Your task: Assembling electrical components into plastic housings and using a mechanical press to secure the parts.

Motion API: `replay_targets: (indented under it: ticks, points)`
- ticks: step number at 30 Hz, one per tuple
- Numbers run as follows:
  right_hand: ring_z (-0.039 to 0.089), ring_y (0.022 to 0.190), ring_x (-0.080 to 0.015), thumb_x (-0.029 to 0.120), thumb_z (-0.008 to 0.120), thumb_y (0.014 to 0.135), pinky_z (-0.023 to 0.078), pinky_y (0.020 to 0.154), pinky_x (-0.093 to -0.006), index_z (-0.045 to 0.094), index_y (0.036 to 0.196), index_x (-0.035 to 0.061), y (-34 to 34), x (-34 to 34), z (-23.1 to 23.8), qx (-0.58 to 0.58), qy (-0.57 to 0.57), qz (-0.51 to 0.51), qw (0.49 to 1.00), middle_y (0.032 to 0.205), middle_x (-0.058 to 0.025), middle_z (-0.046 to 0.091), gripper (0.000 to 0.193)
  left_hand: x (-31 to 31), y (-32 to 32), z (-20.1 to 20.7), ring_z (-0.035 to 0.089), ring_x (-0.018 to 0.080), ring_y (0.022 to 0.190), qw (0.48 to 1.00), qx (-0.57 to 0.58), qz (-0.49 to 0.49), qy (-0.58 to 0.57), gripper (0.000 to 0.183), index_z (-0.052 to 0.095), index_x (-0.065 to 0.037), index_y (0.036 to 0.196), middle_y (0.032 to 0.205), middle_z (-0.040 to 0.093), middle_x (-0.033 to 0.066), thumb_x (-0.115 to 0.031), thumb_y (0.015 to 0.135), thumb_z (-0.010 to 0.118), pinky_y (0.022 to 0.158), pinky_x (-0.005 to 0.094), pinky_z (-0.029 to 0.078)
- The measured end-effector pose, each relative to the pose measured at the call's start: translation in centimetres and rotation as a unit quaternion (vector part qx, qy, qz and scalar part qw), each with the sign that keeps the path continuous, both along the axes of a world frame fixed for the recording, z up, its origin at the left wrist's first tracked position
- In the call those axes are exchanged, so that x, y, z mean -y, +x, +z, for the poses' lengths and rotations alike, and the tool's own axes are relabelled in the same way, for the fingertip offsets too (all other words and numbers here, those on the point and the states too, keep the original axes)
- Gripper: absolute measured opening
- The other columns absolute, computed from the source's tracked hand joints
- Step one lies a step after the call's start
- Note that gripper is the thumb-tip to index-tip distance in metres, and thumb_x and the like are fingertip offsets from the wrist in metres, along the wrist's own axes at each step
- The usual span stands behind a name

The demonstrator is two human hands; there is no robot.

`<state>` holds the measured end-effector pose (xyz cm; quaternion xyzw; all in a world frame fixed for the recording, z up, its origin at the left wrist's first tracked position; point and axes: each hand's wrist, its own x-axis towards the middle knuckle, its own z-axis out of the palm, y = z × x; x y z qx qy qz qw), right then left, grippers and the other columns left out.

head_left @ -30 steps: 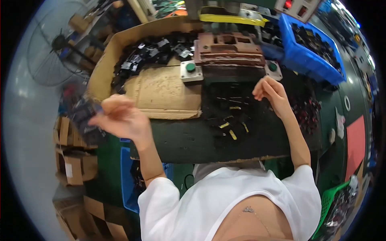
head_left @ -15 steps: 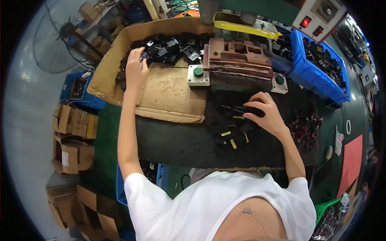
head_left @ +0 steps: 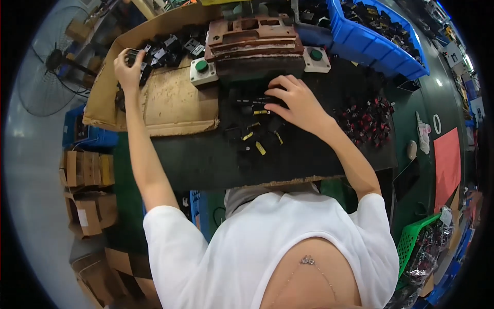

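Note:
My left hand is at the left side of a cardboard tray, fingers curled round a small black plastic part. Beside it lies a heap of black plastic housings, some with metal faces. Over the dark table, my right hand pinches the right end of a flat black piece; the fingertips partly cover it. Just below this piece are several small black parts with yellow strips, hard to make out against the dark surface.
A brown metal fixture stands at the back between two green push buttons. Right of it is a blue crate of black parts. Small red-and-black parts are piled on the right. A pink sheet lies farther right.
The whole view has shifted, so the bench appears further up and left. My left hand's fingers have closed round a black part from the heap. My right hand stays at the flat black piece.

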<state>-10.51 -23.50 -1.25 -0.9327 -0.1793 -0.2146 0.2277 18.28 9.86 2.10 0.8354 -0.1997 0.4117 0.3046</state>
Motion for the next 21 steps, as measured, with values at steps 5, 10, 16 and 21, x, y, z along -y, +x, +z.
replay_targets:
  ticks: [5, 10, 16, 21]
  points:
    - [0.051, 0.104, -0.0266, 0.022, 0.067, 0.079, 0.042, 0.089, -0.0379, 0.062, 0.097, 0.0031, 0.0, 0.9, -0.4, -0.010, -0.011, -0.001, 1.000, 0.108, -0.0068, 0.054, 0.027, 1.7, -5.5, -0.6, 0.064, 0.0184, 0.073, 0.738, -0.260, -0.326, -0.531, 0.031, 0.055, 0.001, 0.093, 0.081, 0.061, 0.0072, -0.028, 0.087, 0.064, 0.064, 0.0232, 0.053]
    - [0.054, 0.098, -0.0253, 0.020, 0.066, 0.079, 0.044, 0.086, -0.0370, 0.063, 0.093, 0.0033, 0.2, 0.5, -0.8, 0.014, -0.035, -0.014, 0.999, 0.102, -0.0052, 0.057, 0.021, 5.1, -8.2, -1.2, 0.065, 0.0260, 0.078, 0.681, -0.232, -0.360, -0.594, 0.030, 0.050, -0.001, 0.111, 0.098, 0.059, 0.0096, -0.020, 0.090, 0.059, 0.074, 0.0288, 0.056]
    - [0.054, 0.100, -0.0253, 0.019, 0.067, 0.078, 0.043, 0.088, -0.0365, 0.064, 0.093, 0.0047, 0.3, 0.0, -0.6, -0.016, 0.023, -0.006, 1.000, 0.103, -0.0051, 0.058, 0.020, 5.2, -9.2, -2.3, 0.064, 0.0229, 0.084, 0.691, -0.333, -0.399, -0.503, 0.034, 0.052, -0.003, 0.115, 0.098, 0.060, 0.0067, -0.019, 0.087, 0.063, 0.075, 0.0303, 0.054]
    - [0.052, 0.105, -0.0258, 0.019, 0.069, 0.076, 0.042, 0.091, -0.0379, 0.066, 0.091, 0.0068, 0.7, 0.3, -0.5, -0.026, 0.013, -0.026, 0.999, 0.105, -0.0058, 0.059, 0.020, 6.2, -10.8, -1.0, 0.058, 0.0124, 0.081, 0.726, -0.337, -0.307, -0.515, 0.035, 0.054, 0.000, 0.113, 0.094, 0.059, 0.0051, -0.016, 0.084, 0.067, 0.076, 0.0226, 0.046]
